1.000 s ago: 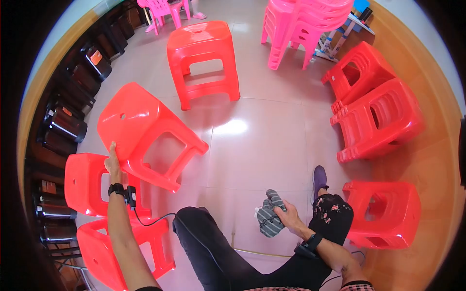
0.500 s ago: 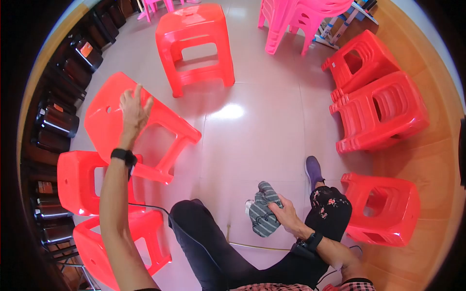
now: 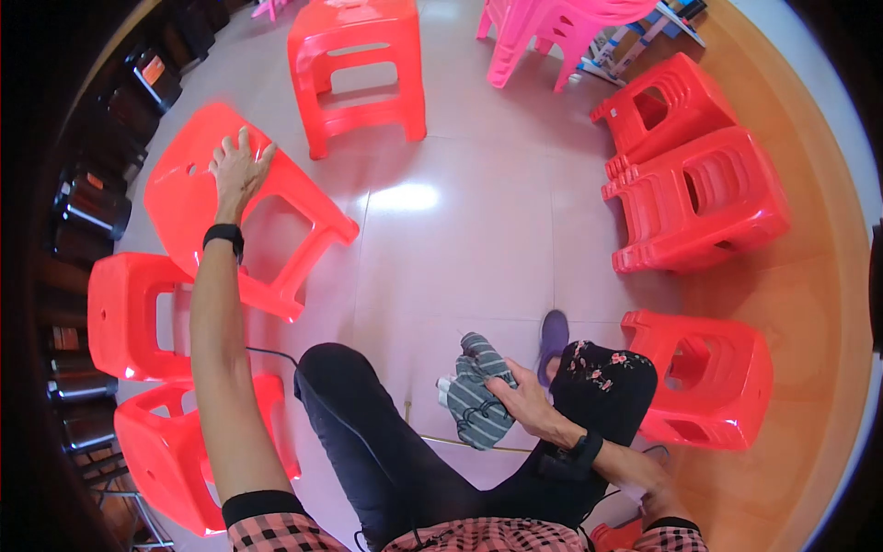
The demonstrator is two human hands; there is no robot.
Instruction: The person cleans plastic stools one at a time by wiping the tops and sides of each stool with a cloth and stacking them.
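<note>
My left hand [image 3: 241, 172] rests with spread fingers on the seat of a red plastic stool [image 3: 179, 198] at the left, near the edge of its top. In my right hand [image 3: 526, 400] is a bunched grey striped cloth [image 3: 480, 396], held above the floor in front of my knees. A white patch shows at the cloth's left side. Another red stool [image 3: 354, 74] stands upright farther ahead. Two more, one stool [image 3: 133, 317] and a lower one [image 3: 161, 455], are by my left arm.
Stacked red stools [image 3: 699, 202] and a single stool [image 3: 713, 377] stand along the wooden wall [image 3: 791, 304] at right. Pink chairs [image 3: 552, 28] are at the top. Dark cylindrical containers [image 3: 92, 202] line the left side. A cable runs by my left knee.
My left hand has moved from the stool's near side edge to the far part of its seat, fingers spread. My right hand keeps the cloth. The view has shifted, so the stools sit higher in it.
</note>
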